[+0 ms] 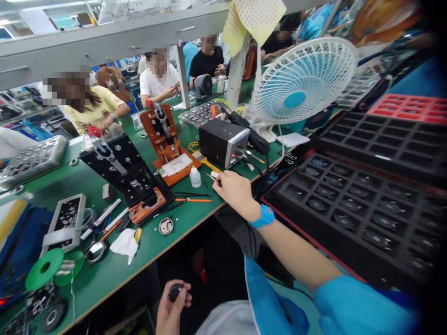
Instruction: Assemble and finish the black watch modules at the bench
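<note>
Through my head view: two hands working at a green desk [193,215].
I see the left hand [171,307] holding a small dark round part [175,292] over the lap; the right hand [236,193], blue band [262,217] at its wrist, is near a black box [218,143], its grip unclear to me. A white fan [294,99] stands beyond.

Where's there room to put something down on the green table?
Right of the round case, between the orange stick and the green table's front edge; or between the white cloth and that edge. It's crowded left, around the green spool and parts tray.
</note>
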A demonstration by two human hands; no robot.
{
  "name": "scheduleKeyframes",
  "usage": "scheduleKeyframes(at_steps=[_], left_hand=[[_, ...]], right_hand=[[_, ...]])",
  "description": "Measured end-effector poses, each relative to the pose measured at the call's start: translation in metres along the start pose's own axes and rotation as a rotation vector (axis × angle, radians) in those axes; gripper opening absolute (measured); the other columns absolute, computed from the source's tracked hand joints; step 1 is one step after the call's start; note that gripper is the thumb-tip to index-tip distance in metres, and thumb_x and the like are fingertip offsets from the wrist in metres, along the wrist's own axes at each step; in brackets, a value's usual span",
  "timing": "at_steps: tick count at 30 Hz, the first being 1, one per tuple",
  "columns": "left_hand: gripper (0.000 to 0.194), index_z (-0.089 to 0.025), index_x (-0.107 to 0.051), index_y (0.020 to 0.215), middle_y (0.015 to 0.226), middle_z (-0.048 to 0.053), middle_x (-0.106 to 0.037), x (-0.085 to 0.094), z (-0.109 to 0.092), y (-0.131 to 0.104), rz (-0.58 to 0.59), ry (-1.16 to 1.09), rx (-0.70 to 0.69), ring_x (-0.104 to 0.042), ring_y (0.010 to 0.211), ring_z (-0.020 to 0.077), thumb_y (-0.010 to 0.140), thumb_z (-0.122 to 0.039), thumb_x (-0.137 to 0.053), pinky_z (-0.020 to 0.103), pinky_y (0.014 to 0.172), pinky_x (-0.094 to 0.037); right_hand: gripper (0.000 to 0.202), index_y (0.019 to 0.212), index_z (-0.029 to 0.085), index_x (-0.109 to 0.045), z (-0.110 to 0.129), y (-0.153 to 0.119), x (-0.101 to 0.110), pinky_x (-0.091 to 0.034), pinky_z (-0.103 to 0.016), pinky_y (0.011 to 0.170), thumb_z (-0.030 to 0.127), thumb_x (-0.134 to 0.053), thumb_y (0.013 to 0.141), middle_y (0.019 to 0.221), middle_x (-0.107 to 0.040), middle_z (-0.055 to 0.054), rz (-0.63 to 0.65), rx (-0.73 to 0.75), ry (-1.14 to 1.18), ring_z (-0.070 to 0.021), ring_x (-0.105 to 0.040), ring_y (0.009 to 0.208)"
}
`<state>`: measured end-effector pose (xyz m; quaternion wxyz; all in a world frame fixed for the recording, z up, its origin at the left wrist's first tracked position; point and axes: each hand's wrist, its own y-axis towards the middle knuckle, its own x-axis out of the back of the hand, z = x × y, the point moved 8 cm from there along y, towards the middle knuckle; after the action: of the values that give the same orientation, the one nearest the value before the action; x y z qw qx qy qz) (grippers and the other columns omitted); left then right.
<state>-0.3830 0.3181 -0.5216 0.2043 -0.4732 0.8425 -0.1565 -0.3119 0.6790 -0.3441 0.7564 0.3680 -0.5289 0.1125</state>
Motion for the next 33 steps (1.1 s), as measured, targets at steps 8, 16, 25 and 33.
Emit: scheduleKeyframes(at_steps=[8,16,25,33], left_hand=[[0.06,-0.017,-0.072,0.094,0.09,0.009,-0.076,-0.02,-0.013,0.002,0.069,0.035,-0.019,-0.066,0.069,0.0174,0.06,-0.059,-0.097,0.028,0.064,-0.053],[0.041,-0.017,-0.07,0.102,0.1,0.009,-0.075,-0.043,-0.039,-0.01,0.229,0.098,-0.049,-0.068,0.082,0.0169,0.082,-0.049,-0.086,0.027,0.076,-0.056],[0.021,-0.019,-0.066,0.107,0.111,0.008,-0.076,-0.054,-0.061,-0.023,0.342,0.128,-0.137,-0.071,0.095,0.0163,0.097,-0.035,-0.074,0.028,0.085,-0.058],[0.012,-0.021,-0.063,0.108,0.106,0.005,-0.074,-0.052,-0.068,-0.03,0.386,0.053,-0.223,-0.068,0.095,0.0142,0.1,-0.027,-0.07,0.027,0.086,-0.056]], right_hand=[[0.02,0.092,0.018,-0.07,-0.017,-0.004,0.009,-0.043,-0.03,0.065,0.028,-0.058,0.103,0.091,-0.076,-0.01,-0.062,-0.022,0.172,-0.0239,-0.069,0.09],[0.019,0.099,0.023,-0.07,-0.042,-0.044,0.066,-0.058,-0.03,0.069,0.038,-0.06,0.103,0.091,-0.073,-0.003,-0.247,-0.092,0.655,-0.0179,-0.069,0.077],[0.019,0.094,0.024,-0.072,-0.027,-0.058,0.027,-0.051,-0.033,0.071,0.039,-0.063,0.101,0.09,-0.075,-0.004,-0.062,0.031,0.539,-0.0204,-0.069,0.078],[0.013,0.101,0.026,-0.074,-0.026,-0.094,0.058,-0.057,-0.041,0.079,0.036,-0.066,0.101,0.091,-0.078,-0.007,-0.378,-0.099,0.711,-0.0275,-0.075,0.084]])
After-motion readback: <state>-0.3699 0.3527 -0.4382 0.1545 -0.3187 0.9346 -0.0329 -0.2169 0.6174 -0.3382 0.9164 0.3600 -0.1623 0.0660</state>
